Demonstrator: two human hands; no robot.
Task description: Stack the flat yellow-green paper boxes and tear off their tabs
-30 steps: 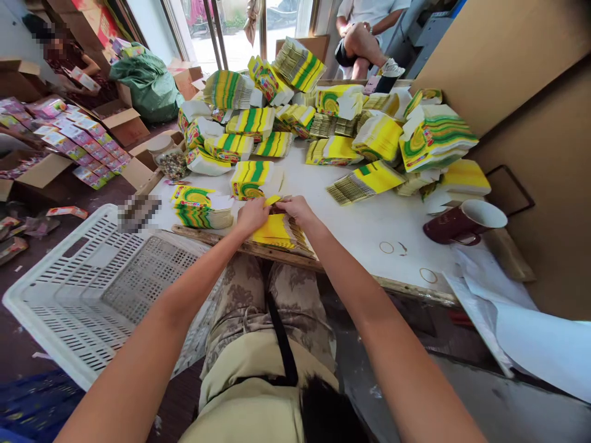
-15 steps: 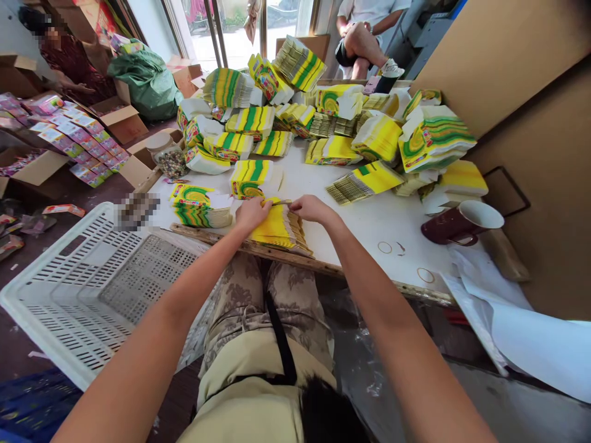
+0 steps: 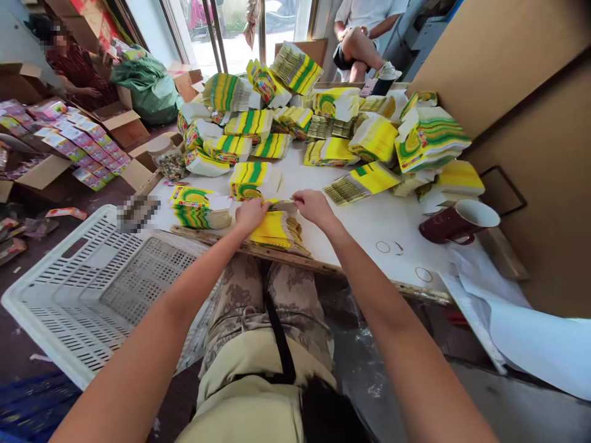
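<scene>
At the near table edge, a fanned stack of flat yellow cartons [image 3: 276, 229] lies in front of me. Just behind its top, my left hand [image 3: 252, 215] is closed on the left end of one flat carton [image 3: 281, 205]. The right end of that carton is pinched between the fingers of my right hand [image 3: 314, 206]. Its face is tilted, so only a narrow strip shows. Left of my left hand stands a pile of green and yellow cartons [image 3: 202, 209]. A bundle of yellow cartons with a green stripe [image 3: 250, 180] sits just beyond my hands.
Many carton bundles [image 3: 332, 151] cover the table's far side. A dark red mug [image 3: 443, 224] and rubber bands [image 3: 423, 274] are at right; a jar [image 3: 168, 161] is at left. A white plastic crate [image 3: 60, 289] stands beside my legs. Two people sit beyond the table.
My right hand has risen slightly, lifting the carton's right end away from the stack. My left hand stays almost in place. The view has shifted a little.
</scene>
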